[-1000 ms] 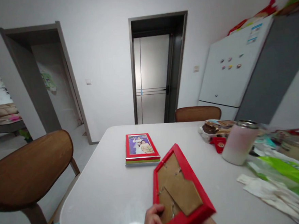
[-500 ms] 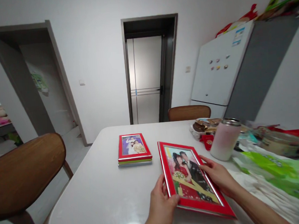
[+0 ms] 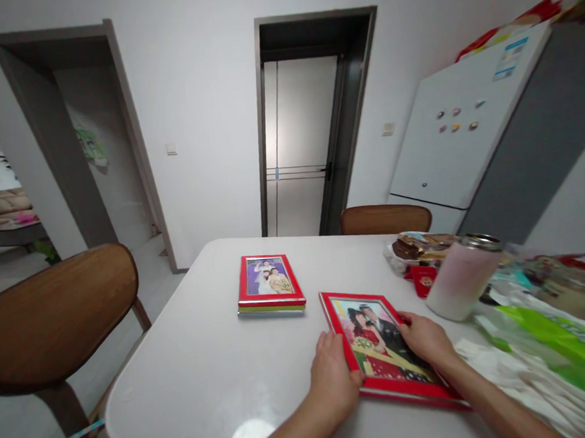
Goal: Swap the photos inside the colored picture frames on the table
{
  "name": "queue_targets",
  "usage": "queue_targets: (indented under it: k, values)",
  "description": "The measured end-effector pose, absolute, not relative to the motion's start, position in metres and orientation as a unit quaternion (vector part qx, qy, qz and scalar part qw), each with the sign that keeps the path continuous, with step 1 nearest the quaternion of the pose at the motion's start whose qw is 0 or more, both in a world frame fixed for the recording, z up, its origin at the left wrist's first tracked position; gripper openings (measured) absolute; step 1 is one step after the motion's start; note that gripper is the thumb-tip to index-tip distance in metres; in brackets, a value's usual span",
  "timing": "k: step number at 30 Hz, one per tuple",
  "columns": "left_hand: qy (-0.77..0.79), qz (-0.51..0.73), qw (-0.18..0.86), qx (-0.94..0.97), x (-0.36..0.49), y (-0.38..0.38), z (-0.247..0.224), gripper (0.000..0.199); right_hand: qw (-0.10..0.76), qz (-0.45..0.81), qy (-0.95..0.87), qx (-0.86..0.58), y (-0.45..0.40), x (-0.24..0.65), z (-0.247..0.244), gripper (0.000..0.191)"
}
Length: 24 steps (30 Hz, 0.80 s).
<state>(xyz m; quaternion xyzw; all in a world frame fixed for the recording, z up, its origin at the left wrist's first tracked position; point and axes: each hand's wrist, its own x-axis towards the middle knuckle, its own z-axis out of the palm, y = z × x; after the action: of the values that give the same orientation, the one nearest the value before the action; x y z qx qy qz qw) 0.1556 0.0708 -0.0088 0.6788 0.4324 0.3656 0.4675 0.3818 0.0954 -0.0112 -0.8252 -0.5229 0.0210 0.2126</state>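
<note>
So the frame [image 3: 374, 350] sits between both hands, long axis 11-to-5. Left hand [image 3: 332, 379] grips its 8 o'clock edge, right hand [image 3: 429, 341] its 3. Stack [image 3: 271, 302]'s at 10.

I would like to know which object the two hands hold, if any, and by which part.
The nearer red picture frame: the left hand holds its left edge, the right hand its right edge.

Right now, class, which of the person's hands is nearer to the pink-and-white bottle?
The right. The right hand grips the held picture frame's right edge, just short of the bottle; the left hand is at its left edge, farther away.
</note>
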Motion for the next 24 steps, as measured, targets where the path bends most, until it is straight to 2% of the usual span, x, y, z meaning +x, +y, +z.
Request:
queue_targets:
  k: [5,11,14,17,21,24]
  values:
    - [0.486,0.412,0.476,0.607,0.115,0.096,-0.020,0.053,0.215,-0.049,-0.635,-0.740,0.106,0.317,0.003,0.037]
    - [0.506,0.487,0.518,0.488,0.073,0.125,-0.024,0.034,0.227,-0.048,-0.756,-0.612,0.154,0.206,0.012,0.045]
    - [0.491,0.519,0.552,0.430,0.061,0.127,-0.022,0.027,0.223,-0.045,-0.769,-0.597,0.166,0.181,0.016,0.031]
    - [0.461,0.554,0.584,0.375,0.052,0.125,-0.016,0.025,0.215,-0.031,-0.793,-0.569,0.152,0.171,0.019,0.020]
    - [0.392,0.627,0.589,0.327,0.046,0.108,-0.005,0.030,0.215,-0.003,-0.825,-0.522,0.105,0.163,0.019,0.022]
    - [0.355,0.667,0.573,0.316,0.048,0.083,0.006,0.037,0.283,0.100,-0.805,-0.511,0.073,0.160,0.023,0.027]
